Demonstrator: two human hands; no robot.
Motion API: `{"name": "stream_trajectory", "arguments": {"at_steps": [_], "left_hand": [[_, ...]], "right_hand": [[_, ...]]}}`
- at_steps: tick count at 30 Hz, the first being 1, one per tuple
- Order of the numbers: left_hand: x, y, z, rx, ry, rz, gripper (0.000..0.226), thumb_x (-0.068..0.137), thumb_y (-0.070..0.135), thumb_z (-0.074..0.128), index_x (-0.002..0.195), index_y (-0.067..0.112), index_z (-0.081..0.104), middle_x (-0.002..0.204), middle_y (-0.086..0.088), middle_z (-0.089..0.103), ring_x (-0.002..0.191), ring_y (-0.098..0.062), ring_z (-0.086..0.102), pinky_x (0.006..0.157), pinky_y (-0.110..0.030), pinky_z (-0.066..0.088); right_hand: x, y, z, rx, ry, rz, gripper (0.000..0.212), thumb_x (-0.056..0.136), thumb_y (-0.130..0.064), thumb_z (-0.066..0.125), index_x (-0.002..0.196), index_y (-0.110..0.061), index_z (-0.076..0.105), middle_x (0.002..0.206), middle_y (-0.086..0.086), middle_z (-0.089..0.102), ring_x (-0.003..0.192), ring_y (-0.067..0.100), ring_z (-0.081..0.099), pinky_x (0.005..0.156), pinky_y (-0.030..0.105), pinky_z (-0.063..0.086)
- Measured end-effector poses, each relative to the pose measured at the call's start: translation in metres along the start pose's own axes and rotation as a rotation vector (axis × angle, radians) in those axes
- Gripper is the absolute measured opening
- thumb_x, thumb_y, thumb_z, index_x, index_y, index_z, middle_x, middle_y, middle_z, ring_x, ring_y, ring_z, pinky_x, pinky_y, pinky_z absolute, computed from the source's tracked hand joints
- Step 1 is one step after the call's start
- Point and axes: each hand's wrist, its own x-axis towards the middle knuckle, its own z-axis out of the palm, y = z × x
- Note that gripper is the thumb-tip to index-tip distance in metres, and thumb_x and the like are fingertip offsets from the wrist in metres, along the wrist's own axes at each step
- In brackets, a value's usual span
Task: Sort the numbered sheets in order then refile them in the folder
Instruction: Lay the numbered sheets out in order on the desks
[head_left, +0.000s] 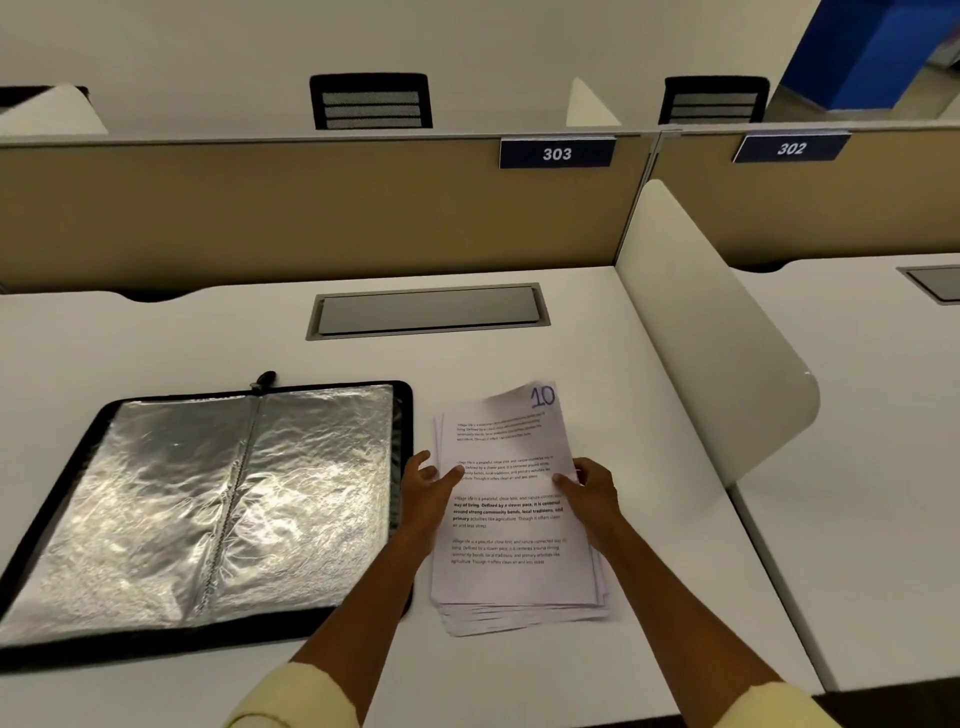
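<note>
A stack of white printed sheets lies on the white desk, right of the folder. The top sheet bears a handwritten 10 in its upper right corner and is lifted at its far end. My left hand holds that sheet's left edge, thumb on top of the paper. My right hand pinches its right edge. The black zip folder lies open flat at the left, showing crinkled clear plastic sleeves with nothing filed that I can see.
A grey cable hatch is set into the desk behind the folder. A white curved divider bounds the desk on the right. A tan partition with tags 303 and 302 stands behind, two black chairs beyond it.
</note>
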Motion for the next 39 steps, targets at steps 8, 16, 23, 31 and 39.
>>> {"name": "stream_trajectory", "arguments": {"at_steps": [8,16,23,31,39], "left_hand": [[0.008,0.035,-0.006,-0.109,-0.095,0.110,0.050,0.082,0.018,0.078,0.127,0.012,0.057,0.114,-0.013,0.070,0.094,-0.026,0.072,0.080,-0.044,0.059],[-0.004,0.109,0.006,0.026,0.002,0.483,0.014,0.094,0.016,0.063,0.104,0.006,0.063,0.099,-0.009,0.072,0.085,-0.021,0.073,0.072,-0.038,0.061],[-0.028,0.103,0.009,-0.004,0.064,0.642,0.023,0.094,0.030,0.064,0.109,0.014,0.057,0.098,-0.007,0.068,0.088,-0.021,0.069,0.073,-0.039,0.061],[-0.049,0.097,0.015,-0.066,0.014,0.570,0.053,0.076,0.055,0.071,0.117,0.022,0.062,0.104,0.001,0.071,0.096,-0.018,0.070,0.077,-0.045,0.061],[-0.057,0.133,0.024,-0.156,0.230,0.534,0.055,0.077,0.065,0.063,0.085,0.011,0.059,0.073,-0.004,0.064,0.067,-0.016,0.063,0.058,-0.024,0.052]], "right_hand": [[-0.012,-0.041,-0.017,0.296,-0.125,-0.184,0.018,0.093,-0.012,0.068,0.111,-0.013,0.064,0.108,0.009,0.074,0.091,0.025,0.074,0.077,0.037,0.062],[-0.017,-0.094,-0.019,0.336,-0.016,-0.395,0.024,0.095,-0.015,0.066,0.116,-0.021,0.058,0.110,0.001,0.070,0.097,0.020,0.071,0.077,0.033,0.061],[-0.030,-0.098,-0.012,0.250,0.050,-0.457,0.035,0.098,-0.018,0.061,0.128,-0.025,0.046,0.117,-0.001,0.062,0.106,0.015,0.064,0.081,0.029,0.060],[-0.051,-0.102,0.000,0.275,0.127,-0.461,0.051,0.082,-0.041,0.055,0.129,-0.030,0.039,0.113,-0.011,0.058,0.099,0.010,0.062,0.066,0.020,0.055],[-0.063,-0.136,-0.007,0.351,0.255,-0.497,0.055,0.085,-0.059,0.042,0.115,-0.012,0.044,0.088,-0.005,0.059,0.072,0.000,0.062,0.055,0.015,0.049]]}}
